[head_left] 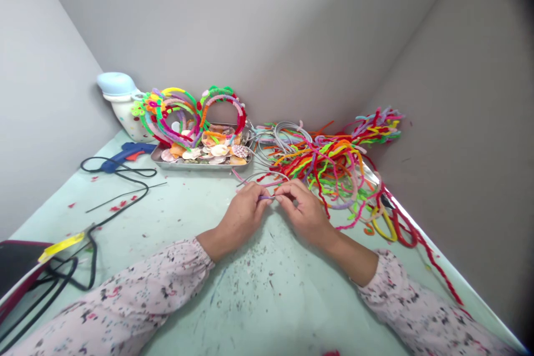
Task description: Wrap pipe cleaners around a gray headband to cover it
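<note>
Just in front of the pile, my two hands meet over the table. A thin purple pipe cleaner [265, 197] shows between their fingertips. My left hand [242, 211] pinches it from the left with thumb and forefinger. From the other side my right hand [306, 214] is closed in a pinch at its end, where a thin wire tip seems to show. A grey wire [267, 173] curves up just behind my fingers; whether it joins the purple piece I cannot tell.
Behind stands a metal tray [200, 166] of seashells [219, 150] with fuzzy headbands [221, 97]. A bottle [127, 114], blue glue gun [120, 156] and black cable [142, 194] are left. Pipe cleaners [334, 161], coiled wire [292, 132] and scissors [404, 229] lie right, near walls.
</note>
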The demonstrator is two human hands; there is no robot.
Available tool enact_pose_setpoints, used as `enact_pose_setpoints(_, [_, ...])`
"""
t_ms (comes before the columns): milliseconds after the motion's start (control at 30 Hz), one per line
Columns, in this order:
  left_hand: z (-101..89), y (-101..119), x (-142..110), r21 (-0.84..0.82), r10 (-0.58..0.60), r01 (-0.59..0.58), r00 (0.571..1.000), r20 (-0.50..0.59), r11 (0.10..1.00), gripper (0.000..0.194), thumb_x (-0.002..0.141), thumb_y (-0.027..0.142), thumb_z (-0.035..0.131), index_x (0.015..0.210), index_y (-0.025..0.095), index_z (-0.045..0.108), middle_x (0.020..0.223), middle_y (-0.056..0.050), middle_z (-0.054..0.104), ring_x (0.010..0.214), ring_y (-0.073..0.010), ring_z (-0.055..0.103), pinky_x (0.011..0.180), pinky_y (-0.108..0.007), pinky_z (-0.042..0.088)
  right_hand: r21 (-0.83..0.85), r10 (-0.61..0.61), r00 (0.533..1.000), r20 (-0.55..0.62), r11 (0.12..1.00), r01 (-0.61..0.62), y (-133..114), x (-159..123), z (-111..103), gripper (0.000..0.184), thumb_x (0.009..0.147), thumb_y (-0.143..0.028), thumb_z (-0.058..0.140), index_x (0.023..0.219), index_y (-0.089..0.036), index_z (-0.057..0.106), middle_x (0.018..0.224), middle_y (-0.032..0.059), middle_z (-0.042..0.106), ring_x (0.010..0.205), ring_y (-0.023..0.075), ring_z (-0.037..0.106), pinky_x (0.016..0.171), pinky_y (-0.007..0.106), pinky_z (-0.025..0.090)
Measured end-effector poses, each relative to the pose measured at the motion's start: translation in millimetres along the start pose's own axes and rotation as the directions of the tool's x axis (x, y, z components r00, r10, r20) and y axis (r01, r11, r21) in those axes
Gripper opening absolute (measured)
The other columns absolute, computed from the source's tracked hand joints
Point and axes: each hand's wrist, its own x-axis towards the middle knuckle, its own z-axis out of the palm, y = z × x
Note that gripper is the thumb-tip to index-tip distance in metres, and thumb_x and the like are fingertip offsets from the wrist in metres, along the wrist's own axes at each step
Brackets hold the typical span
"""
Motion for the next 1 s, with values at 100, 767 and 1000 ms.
enact_pose_setpoints(100, [-0.8, 0.8, 0.0, -0.054, -0.010, 0.011, 1.000, 0.016, 0.998, 0.008, 0.088, 0.021, 0.050, 0.084, 0.017, 0.056, 0.084, -0.003, 0.056, 0.080, -0.0172, 0.052, 0.073, -0.029, 0.039, -0.013, -0.001, 1.000, -0.014, 1.000, 0.001, 0.2, 0.2, -0.2, 0.009, 0.090, -0.018, 0.051, 0.091, -0.022, 0.059, 0.092, 0.0019, 0.058, 0.090, 0.0163, 0.056, 0.080, 0.029, 0.044])
enact_pose_setpoints(767, [-2.3, -2.3, 0.4, -0.172, 0.009, -0.013, 1.000, -0.025, 0.985, 0.015, 0.091, 0.021, 0.044, 0.097, 0.017, 0.057, 0.094, -0.005, 0.057, 0.090, -0.0177, 0.052, 0.082, -0.031, 0.041, 0.007, 0.003, 0.998, -0.057, 1.000, -0.003, 2.0, 1.5, -0.6, 0.010, 0.091, -0.021, 0.051, 0.092, -0.021, 0.061, 0.095, 0.0029, 0.058, 0.091, 0.0168, 0.056, 0.081, 0.030, 0.044])
enact_pose_setpoints(1000, [-0.9, -4.9, 1.6, -0.223, 0.037, -0.071, 0.988, -0.150, 0.972, 0.012, 0.090, 0.017, 0.046, 0.093, 0.017, 0.057, 0.097, -0.005, 0.055, 0.093, -0.0162, 0.053, 0.084, -0.029, 0.042, 0.070, 0.039, 0.986, -0.162, 0.997, -0.028, 2.5, 1.8, -0.8, 0.011, 0.088, -0.023, 0.053, 0.097, -0.022, 0.061, 0.101, 0.0051, 0.056, 0.089, 0.0170, 0.056, 0.078, 0.030, 0.048])
